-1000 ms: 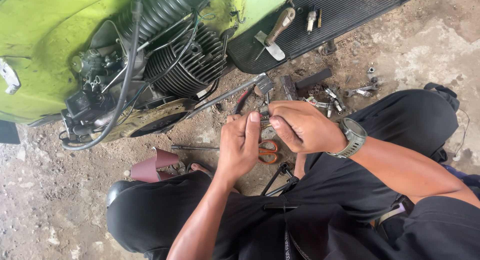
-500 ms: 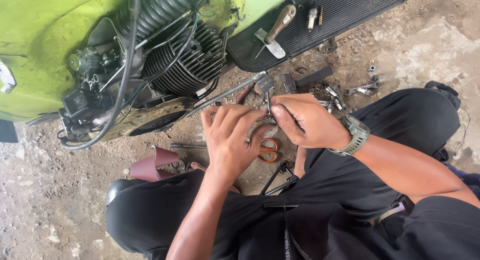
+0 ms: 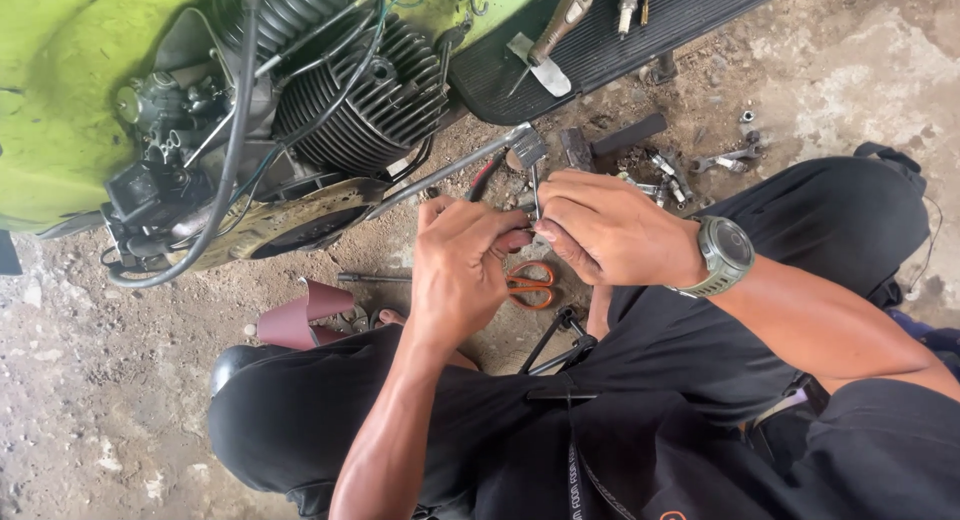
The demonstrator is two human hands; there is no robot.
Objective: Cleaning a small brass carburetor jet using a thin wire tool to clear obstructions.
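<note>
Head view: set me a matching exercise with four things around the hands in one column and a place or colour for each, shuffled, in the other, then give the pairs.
Things:
1. scissors
2. wristwatch
3. scraper with a wooden handle
4. finned engine cylinder

Places or colours:
A. lying on the black ribbed footboard
B. orange handles, on the ground beneath the hands
C. on the right hand's wrist
D. dark metal, set in the green scooter body

Pairs: 1-B, 2-C, 3-A, 4-D
</note>
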